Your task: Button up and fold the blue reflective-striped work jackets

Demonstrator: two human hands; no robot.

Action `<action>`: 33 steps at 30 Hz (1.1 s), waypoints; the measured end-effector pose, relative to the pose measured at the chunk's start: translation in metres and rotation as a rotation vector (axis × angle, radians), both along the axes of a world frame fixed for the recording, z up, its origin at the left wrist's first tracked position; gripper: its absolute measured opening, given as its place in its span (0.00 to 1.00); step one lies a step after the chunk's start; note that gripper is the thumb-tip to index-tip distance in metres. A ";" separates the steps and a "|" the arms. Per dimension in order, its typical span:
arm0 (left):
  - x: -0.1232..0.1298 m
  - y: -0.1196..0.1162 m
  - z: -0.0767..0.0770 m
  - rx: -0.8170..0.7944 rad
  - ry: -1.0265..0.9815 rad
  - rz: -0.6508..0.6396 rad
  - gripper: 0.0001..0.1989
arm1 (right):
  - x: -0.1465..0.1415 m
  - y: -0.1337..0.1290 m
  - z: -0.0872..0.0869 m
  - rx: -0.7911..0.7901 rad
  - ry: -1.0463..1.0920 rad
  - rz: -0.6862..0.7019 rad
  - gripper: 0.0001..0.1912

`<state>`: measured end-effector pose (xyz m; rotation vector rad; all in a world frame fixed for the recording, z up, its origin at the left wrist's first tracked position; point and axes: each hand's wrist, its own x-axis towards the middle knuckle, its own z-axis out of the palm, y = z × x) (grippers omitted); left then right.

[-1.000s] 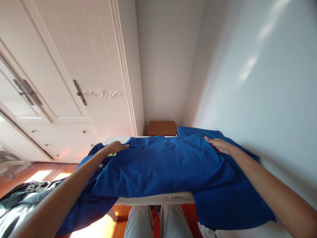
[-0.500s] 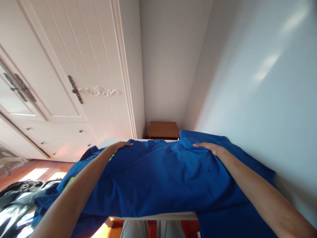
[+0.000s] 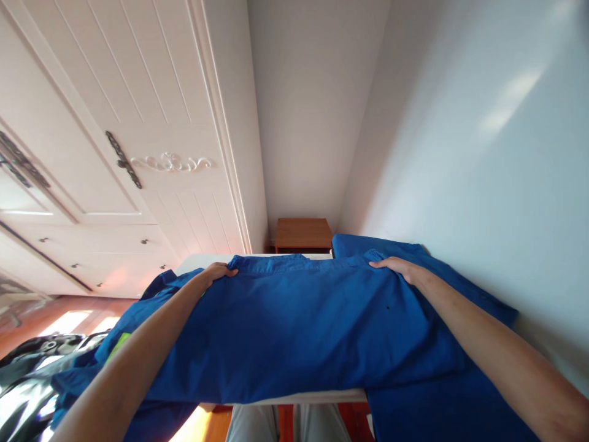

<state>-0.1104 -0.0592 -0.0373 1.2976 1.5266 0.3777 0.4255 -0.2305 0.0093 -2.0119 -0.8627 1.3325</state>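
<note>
A blue work jacket (image 3: 294, 331) lies spread across a white table (image 3: 202, 263), its banded edge stretched along the far side. My left hand (image 3: 219, 271) is closed on the left end of that band, where the cloth gathers. At the band's right end my right hand (image 3: 396, 266) grips the cloth between thumb and fingers. The fabric between them is pulled fairly flat, with a small dark spot near the right. Yellow-green strips (image 3: 118, 347) show on the part bunched at the left, partly behind my left forearm.
More folded blue cloth (image 3: 442, 270) lies at the right, by the pale wall (image 3: 497, 202). A small brown wooden stand (image 3: 304, 233) is beyond the table. The white wardrobe (image 3: 138, 92) rises at the left. Dark and shiny items (image 3: 27, 380) lie at lower left.
My hands have moved farther apart along the band, the left one leftward and the right one rightward. The band is straighter and the cloth smoother. The view has shifted slightly.
</note>
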 end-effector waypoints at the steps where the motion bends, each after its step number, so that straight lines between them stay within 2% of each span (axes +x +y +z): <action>1: -0.001 -0.001 0.002 -0.028 -0.024 -0.026 0.11 | 0.001 -0.002 0.003 0.011 0.017 -0.015 0.17; 4: 0.000 -0.003 0.012 -0.068 -0.105 -0.153 0.14 | 0.002 -0.003 0.012 0.127 0.148 -0.011 0.17; 6: 0.003 -0.003 0.018 -0.018 -0.056 -0.169 0.19 | 0.004 0.003 0.016 0.230 0.170 -0.031 0.14; 10: 0.005 0.003 0.021 0.168 0.218 0.037 0.18 | 0.016 0.016 0.016 0.236 0.025 -0.112 0.11; 14: -0.006 0.013 0.017 0.306 0.339 0.081 0.15 | 0.023 0.018 0.009 0.210 0.053 -0.026 0.13; 16: -0.010 0.016 0.013 0.371 0.409 0.064 0.14 | 0.020 0.018 0.002 0.178 -0.088 0.031 0.15; 19: -0.008 0.017 0.006 0.468 0.620 -0.046 0.13 | 0.012 0.024 -0.008 0.142 -0.452 0.098 0.16; 21: -0.005 0.012 0.003 0.489 0.723 -0.112 0.15 | 0.007 0.030 -0.010 0.165 -0.607 0.089 0.13; 23: -0.001 0.003 0.005 0.509 0.768 -0.121 0.20 | 0.001 0.035 -0.006 0.215 -0.695 0.057 0.10; 25: 0.005 -0.008 0.011 0.628 0.824 -0.124 0.24 | -0.016 0.039 0.001 0.333 -0.813 0.094 0.14; 28: 0.024 -0.025 0.017 0.929 0.839 -0.264 0.27 | -0.072 0.046 0.005 0.607 -0.978 0.346 0.19; 30: 0.043 -0.034 0.012 1.048 0.735 -0.460 0.28 | -0.125 0.052 -0.003 0.733 -0.974 0.511 0.23; 33: 0.064 -0.039 -0.011 0.993 0.614 -0.713 0.33 | -0.193 0.058 -0.033 0.772 -0.905 0.755 0.32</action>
